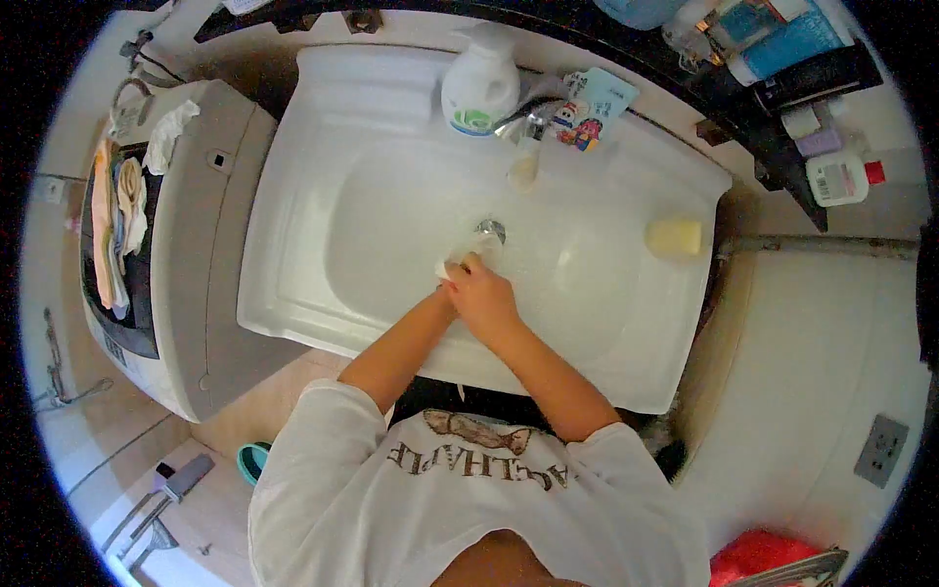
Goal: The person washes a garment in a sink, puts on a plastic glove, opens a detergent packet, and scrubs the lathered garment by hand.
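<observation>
- Your right hand [481, 293] is at the middle of the frame, over the sink; fingers curled in narrow against a small whitish item [443, 270].
- Your left hand [450, 288] meets it from the left, mostly hidden under the right; can't tell how its fingers sit.
- Whitish item sticks out at the left of your joined hands; pale material also shows just above them, too blurred to name.
- Drain [491, 231] is just above your hands in the white sink [381, 235].
- Faucet [533, 119] at upper centre, above the drain.
- White pump bottle [479, 90] with a green label stands left of the faucet, on the sink's back ledge.
- Light blue pouch [597, 106] with cartoon figures is right of the faucet.
- Pale yellow block [675, 237] lies on the right side of the sink, well apart from your hands.
- Black shelf [626, 44] runs across the top to the upper right, with bottles on it; a white bottle [834, 180] with a red cap is near its lower end.
- Washing machine [201, 254] at left of the frame, folded cloths [121, 225] on top.
- Teal basin [252, 462] at lower left, partly covered by your white shirt [469, 499].
- Wall socket [881, 450] at lower right.
</observation>
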The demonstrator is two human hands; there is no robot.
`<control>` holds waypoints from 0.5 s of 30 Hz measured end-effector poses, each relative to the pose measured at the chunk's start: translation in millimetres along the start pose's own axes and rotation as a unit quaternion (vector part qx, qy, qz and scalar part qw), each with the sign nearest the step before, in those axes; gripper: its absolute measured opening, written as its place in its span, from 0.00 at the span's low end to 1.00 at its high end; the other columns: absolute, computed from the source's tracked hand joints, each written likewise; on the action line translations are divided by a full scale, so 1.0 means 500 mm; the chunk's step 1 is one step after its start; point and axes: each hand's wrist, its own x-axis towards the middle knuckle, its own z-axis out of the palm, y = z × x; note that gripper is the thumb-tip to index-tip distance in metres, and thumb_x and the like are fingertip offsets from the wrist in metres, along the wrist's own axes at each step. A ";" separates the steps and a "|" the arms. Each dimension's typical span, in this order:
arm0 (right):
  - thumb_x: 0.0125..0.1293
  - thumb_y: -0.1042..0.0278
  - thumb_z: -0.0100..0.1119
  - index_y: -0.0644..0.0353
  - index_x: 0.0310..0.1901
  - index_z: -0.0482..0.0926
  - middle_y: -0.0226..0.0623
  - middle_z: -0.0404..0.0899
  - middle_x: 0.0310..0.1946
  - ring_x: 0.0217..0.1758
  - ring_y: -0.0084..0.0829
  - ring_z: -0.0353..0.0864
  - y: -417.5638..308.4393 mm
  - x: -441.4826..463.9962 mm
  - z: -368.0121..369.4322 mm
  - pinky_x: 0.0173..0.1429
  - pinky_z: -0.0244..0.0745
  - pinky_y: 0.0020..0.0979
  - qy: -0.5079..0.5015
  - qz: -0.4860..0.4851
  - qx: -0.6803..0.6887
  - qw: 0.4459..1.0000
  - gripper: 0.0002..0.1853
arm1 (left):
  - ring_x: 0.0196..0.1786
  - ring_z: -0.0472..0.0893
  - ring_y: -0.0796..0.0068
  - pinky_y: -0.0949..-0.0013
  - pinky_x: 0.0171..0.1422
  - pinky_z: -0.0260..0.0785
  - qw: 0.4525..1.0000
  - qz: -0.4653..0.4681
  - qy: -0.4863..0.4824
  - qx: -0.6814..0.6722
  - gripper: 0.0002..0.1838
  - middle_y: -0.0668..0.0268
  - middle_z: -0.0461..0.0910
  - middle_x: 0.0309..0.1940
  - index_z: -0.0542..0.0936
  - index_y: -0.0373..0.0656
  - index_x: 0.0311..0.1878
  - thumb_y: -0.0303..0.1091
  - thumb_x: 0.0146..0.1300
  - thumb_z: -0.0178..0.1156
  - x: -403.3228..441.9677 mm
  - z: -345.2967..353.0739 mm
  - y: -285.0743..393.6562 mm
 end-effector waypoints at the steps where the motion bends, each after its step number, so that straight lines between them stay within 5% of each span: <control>1: 0.56 0.64 0.54 0.58 0.45 0.75 0.43 0.72 0.39 0.39 0.43 0.76 -0.007 -0.001 0.005 0.39 0.75 0.41 0.001 -0.002 0.000 1.000 0.15 | 0.47 0.72 0.67 0.67 0.54 0.62 1.000 -0.004 -0.023 -0.016 0.15 0.59 0.75 0.41 0.72 0.39 0.48 0.33 0.58 0.51 -0.013 0.014 -0.002; 6: 0.57 0.72 0.47 0.62 0.46 0.71 0.45 0.67 0.45 0.48 0.44 0.71 -0.043 -0.040 0.013 0.39 0.75 0.40 0.007 -0.150 0.024 0.988 0.14 | 0.51 0.69 0.67 0.67 0.58 0.59 0.998 -0.009 -0.057 0.009 0.18 0.58 0.72 0.46 0.68 0.39 0.52 0.34 0.59 0.49 -0.082 0.061 0.017; 7: 0.55 0.71 0.53 0.55 0.47 0.71 0.38 0.69 0.36 0.40 0.37 0.75 -0.038 -0.050 0.031 0.34 0.75 0.35 0.061 -0.187 -0.016 0.980 0.16 | 0.52 0.69 0.67 0.67 0.59 0.58 0.998 -0.004 -0.048 0.039 0.18 0.58 0.71 0.47 0.68 0.39 0.53 0.34 0.59 0.49 -0.081 0.060 0.026; 10: 0.57 0.70 0.53 0.57 0.45 0.73 0.37 0.69 0.36 0.38 0.35 0.75 -0.031 -0.079 0.046 0.34 0.75 0.33 0.037 -0.175 0.069 0.981 0.13 | 0.55 0.67 0.67 0.67 0.61 0.57 0.957 0.033 0.028 0.287 0.20 0.57 0.70 0.50 0.66 0.39 0.55 0.35 0.60 0.48 -0.060 0.039 0.062; 11: 0.57 0.70 0.53 0.57 0.45 0.73 0.37 0.69 0.36 0.38 0.35 0.75 -0.035 -0.080 0.032 0.34 0.75 0.33 0.037 -0.176 0.068 0.981 0.13 | 0.56 0.67 0.67 0.67 0.62 0.56 0.898 0.054 0.054 0.434 0.21 0.57 0.69 0.51 0.65 0.39 0.56 0.35 0.60 0.48 -0.053 0.036 0.074; 13: 0.57 0.68 0.54 0.56 0.44 0.74 0.36 0.70 0.35 0.36 0.33 0.76 -0.041 -0.088 0.000 0.34 0.74 0.32 -0.077 0.012 0.252 0.965 0.12 | 0.58 0.66 0.67 0.67 0.63 0.55 0.666 0.104 0.101 0.732 0.22 0.56 0.68 0.53 0.64 0.39 0.57 0.35 0.61 0.47 -0.048 0.028 0.082; 15: 0.57 0.67 0.55 0.56 0.44 0.75 0.36 0.72 0.34 0.36 0.33 0.76 -0.013 -0.112 0.029 0.34 0.74 0.31 -0.037 -0.070 0.185 0.980 0.12 | 0.60 0.65 0.67 0.67 0.65 0.54 0.485 0.152 0.135 0.850 0.23 0.56 0.67 0.55 0.62 0.39 0.59 0.36 0.61 0.46 -0.076 0.069 0.080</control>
